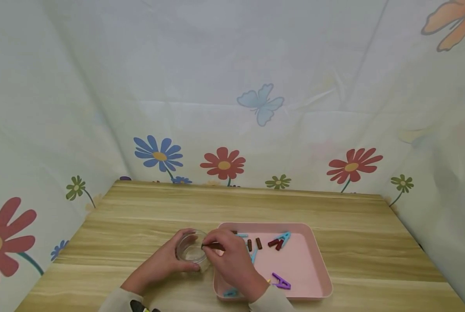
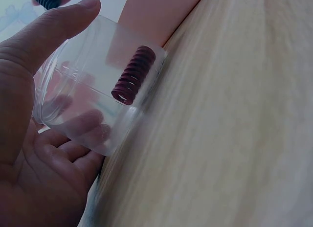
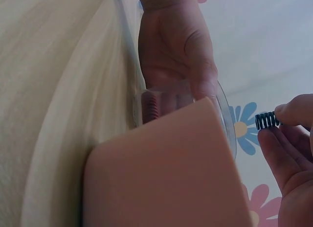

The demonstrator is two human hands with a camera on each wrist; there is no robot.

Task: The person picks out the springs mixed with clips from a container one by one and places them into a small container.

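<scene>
My left hand (image 1: pixel 179 261) grips a small clear cup (image 1: pixel 191 250) on the wooden table, just left of a pink tray (image 1: pixel 306 281). In the left wrist view my thumb (image 2: pixel 58 26) lies along the cup's wall (image 2: pixel 88 104), and one dark red spring (image 2: pixel 133 75) lies inside. My right hand (image 1: pixel 216 249) pinches a second dark spring (image 3: pixel 266 121) above the cup's rim (image 3: pixel 226 114). More dark red springs (image 1: pixel 259 243) lie loose in the tray.
The tray also holds a teal clothespin (image 1: pixel 284 237), a purple clothespin (image 1: pixel 281 281) and another teal one partly under my right wrist. Flower-printed sheeting (image 1: pixel 224 164) walls the table on three sides. Bare wood (image 1: pixel 146 208) stretches behind and to the left.
</scene>
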